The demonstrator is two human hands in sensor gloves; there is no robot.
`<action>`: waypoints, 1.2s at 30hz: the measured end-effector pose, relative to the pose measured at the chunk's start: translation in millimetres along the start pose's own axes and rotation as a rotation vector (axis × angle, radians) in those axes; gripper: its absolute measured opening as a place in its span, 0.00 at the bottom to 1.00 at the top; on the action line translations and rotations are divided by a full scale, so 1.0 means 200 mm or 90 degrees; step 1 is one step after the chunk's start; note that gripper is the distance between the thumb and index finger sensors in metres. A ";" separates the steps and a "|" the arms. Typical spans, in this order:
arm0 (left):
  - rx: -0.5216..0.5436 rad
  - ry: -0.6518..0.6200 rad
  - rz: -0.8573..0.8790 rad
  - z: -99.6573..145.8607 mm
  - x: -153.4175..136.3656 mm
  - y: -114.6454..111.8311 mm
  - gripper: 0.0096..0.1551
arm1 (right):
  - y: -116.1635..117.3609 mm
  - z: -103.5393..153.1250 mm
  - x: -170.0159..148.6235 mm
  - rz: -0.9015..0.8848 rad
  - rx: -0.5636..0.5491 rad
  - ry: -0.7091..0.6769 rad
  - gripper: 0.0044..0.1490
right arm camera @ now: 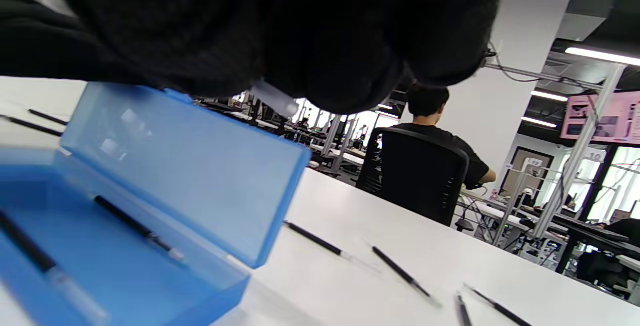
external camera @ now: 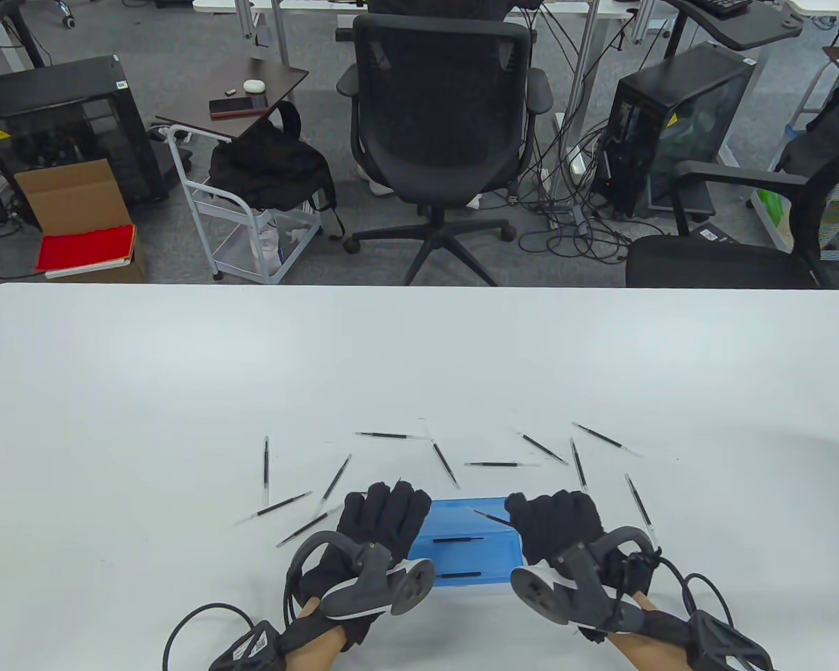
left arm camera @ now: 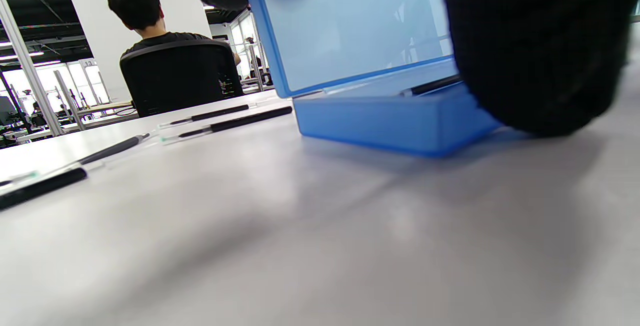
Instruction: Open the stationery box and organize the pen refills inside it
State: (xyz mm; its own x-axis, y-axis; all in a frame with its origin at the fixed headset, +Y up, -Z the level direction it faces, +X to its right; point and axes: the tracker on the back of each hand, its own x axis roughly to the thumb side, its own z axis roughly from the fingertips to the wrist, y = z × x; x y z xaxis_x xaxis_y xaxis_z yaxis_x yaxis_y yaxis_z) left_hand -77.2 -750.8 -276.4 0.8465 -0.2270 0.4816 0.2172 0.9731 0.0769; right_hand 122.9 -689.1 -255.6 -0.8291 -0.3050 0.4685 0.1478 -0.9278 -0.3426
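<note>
While the blue box [external camera: 470, 542] is sitting open between both hands, the right hand [external camera: 556, 521] is pinching a thin, light, slippery refill [external camera: 491, 517]; the left hand [external camera: 384, 514] is resting relaxed beside it.

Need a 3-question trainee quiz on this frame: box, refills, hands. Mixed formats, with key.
1. True or false: the blue box has its lid raised.
2. How many refills lie inside the box: A none, B two, C six?
3. Fill in: the right hand pinches a ___ over the box, while the left hand is at the box's left end.

Key: 1 true; 2 B; 3 refill.
</note>
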 end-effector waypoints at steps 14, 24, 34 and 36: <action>-0.002 0.002 0.015 0.00 -0.01 0.00 0.77 | 0.19 -0.17 0.29 0.066 0.019 -0.124 0.39; 0.000 0.000 0.009 0.00 -0.01 0.00 0.77 | 0.23 -0.15 0.36 0.093 0.008 -0.159 0.39; 0.001 0.000 0.009 0.00 -0.01 0.00 0.78 | 0.08 -0.08 0.22 -0.012 -0.001 -0.101 0.38; 0.001 0.000 0.010 0.00 -0.01 0.00 0.78 | 0.04 -0.06 0.16 -0.026 -0.002 -0.067 0.38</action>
State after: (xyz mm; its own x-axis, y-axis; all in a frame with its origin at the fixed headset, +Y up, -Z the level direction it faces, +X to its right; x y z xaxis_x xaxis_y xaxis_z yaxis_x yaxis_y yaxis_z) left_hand -78.9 -751.1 -276.8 0.8497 -0.2122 0.4827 0.2039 0.9765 0.0704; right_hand 91.9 -704.3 -253.1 -0.7728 -0.2881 0.5655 0.1127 -0.9392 -0.3244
